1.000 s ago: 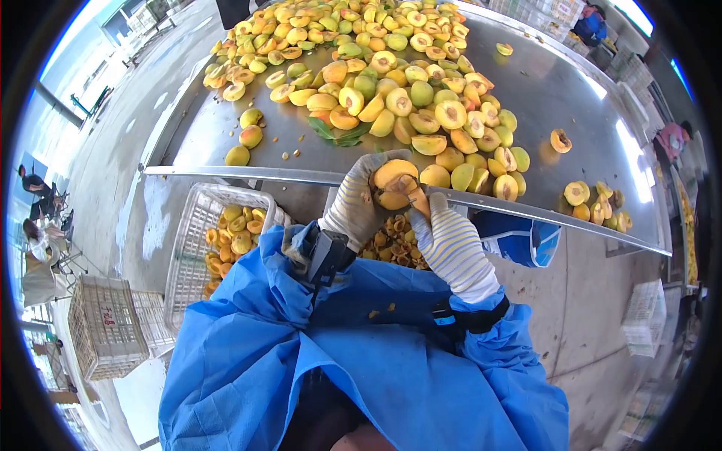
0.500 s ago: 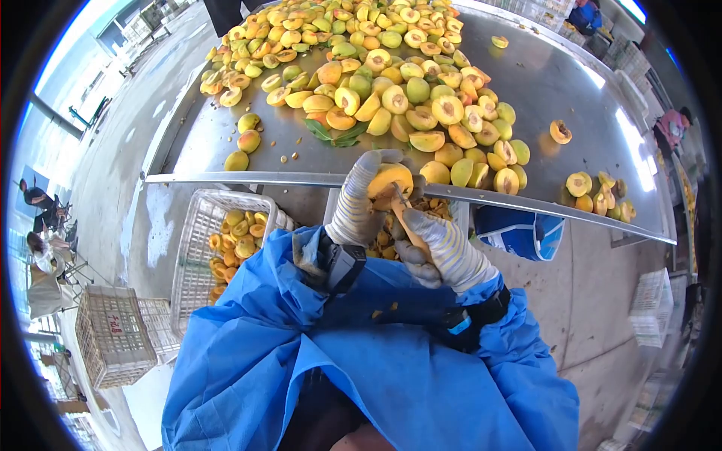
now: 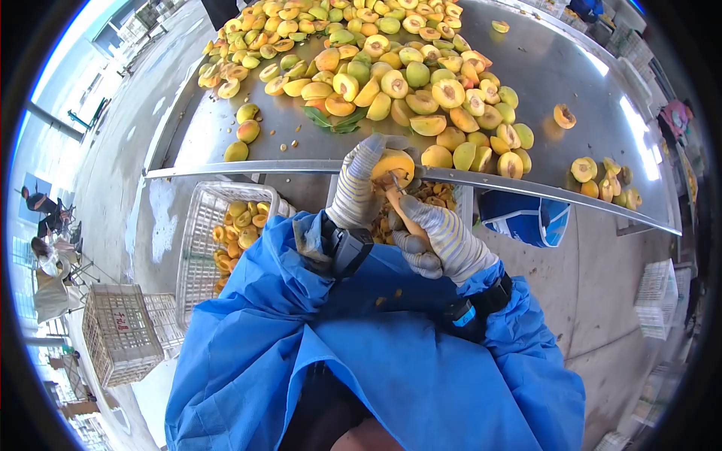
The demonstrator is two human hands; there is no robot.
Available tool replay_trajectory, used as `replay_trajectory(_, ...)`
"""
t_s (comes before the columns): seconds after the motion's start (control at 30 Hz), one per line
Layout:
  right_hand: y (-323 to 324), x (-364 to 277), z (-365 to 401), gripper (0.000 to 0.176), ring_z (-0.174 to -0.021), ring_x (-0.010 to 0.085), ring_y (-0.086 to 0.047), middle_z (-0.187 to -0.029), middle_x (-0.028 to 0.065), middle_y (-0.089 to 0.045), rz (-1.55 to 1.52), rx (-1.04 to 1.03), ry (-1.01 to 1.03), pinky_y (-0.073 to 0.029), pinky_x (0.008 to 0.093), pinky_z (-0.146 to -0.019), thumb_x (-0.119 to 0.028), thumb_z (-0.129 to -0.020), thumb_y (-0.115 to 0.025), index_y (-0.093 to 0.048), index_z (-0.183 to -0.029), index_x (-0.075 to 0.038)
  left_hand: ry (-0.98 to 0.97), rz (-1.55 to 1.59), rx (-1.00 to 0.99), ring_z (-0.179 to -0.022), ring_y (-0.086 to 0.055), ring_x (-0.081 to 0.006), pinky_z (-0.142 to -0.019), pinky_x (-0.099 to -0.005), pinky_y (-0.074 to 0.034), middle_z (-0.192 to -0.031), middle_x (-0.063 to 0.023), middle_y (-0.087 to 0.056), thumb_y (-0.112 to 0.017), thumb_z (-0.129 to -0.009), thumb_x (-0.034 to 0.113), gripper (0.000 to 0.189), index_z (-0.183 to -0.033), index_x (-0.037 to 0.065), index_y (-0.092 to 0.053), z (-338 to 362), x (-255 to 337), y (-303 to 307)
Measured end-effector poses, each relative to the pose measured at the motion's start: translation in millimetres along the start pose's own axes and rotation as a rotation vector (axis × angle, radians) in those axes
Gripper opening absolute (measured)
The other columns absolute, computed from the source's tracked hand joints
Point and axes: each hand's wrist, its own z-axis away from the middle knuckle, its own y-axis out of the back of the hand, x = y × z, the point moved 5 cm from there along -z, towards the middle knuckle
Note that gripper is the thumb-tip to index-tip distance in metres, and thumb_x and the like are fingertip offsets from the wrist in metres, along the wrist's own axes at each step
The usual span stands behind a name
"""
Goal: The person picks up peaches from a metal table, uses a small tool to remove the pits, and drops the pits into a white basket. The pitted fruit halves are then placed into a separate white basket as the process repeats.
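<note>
My left hand [image 3: 356,184], in a striped work glove, is closed round a yellow peach half [image 3: 394,162] just over the table's front edge. The cut face is turned toward me. My right hand [image 3: 445,239], gloved alike, grips a wooden-handled pitting tool [image 3: 404,212]. Its metal tip meets the middle of the cut face, where part of the tip is hidden. Beneath both hands a crate of small brown-orange pieces [image 3: 438,194] shows in part. Past my fingers, a large pile of peach halves [image 3: 368,64] spreads over the metal table [image 3: 549,146].
A white plastic crate [image 3: 197,248] holding peach halves stands at my left, below the table edge. A blue bag [image 3: 519,218] hangs or stands under the table at right. Stacked crates [image 3: 120,331] sit on the floor at left. People [image 3: 49,207] are seated farther off.
The tool and my right hand have shifted slightly against the peach half, the handle now a little steeper. My left hand keeps its hold. The whole view has tilted a little.
</note>
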Motion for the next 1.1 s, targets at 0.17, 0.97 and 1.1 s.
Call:
replay_trajectory(0.17,11.9,-3.6,0.8,0.052,-0.038,0.0075,-0.041,-0.057,-0.0021,-0.045,0.29,0.061,0.051,-0.031,0.0227,-0.035,-0.063,-0.092,-0.055,-0.054,-0.093,-0.011,0.288,0.035,-0.061,-0.088,-0.068,-0.0356,-0.071,-0.0509,-0.059,-0.1,-0.0173,-0.068,-0.066,-0.088,0.037,0.037,-0.106,0.004,-0.064,-6.4,-1.0,3.5)
replay_trajectory(0.97,-11.4,17.7,-9.5,0.043,-0.034,0.0089,-0.039,-0.059,-0.0022,-0.047,-0.318,-0.307,-0.004,-0.032,0.0225,-0.031,-0.054,-0.095,-0.056,-0.057,-0.097,-0.01,0.196,0.157,-0.13,-0.091,-0.068,-0.033,-0.075,-0.0452,-0.061,-0.112,-0.0136,-0.063,-0.076,-0.084,0.028,0.047,-0.122,0.007,-0.058,12.4,-0.4,-21.0)
replay_trajectory(1.1,-28.9,11.3,2.9,0.049,-0.033,0.0079,-0.036,-0.056,-0.0025,-0.043,-0.004,-0.111,0.057,-0.026,0.0227,-0.029,-0.058,-0.092,-0.059,-0.057,-0.097,-0.009,0.394,0.144,0.141,-0.085,-0.069,-0.0326,-0.075,-0.0454,-0.061,-0.1,-0.0139,-0.07,-0.07,-0.089,0.041,0.046,-0.115,0.003,-0.062,-7.3,-23.3,-0.1)
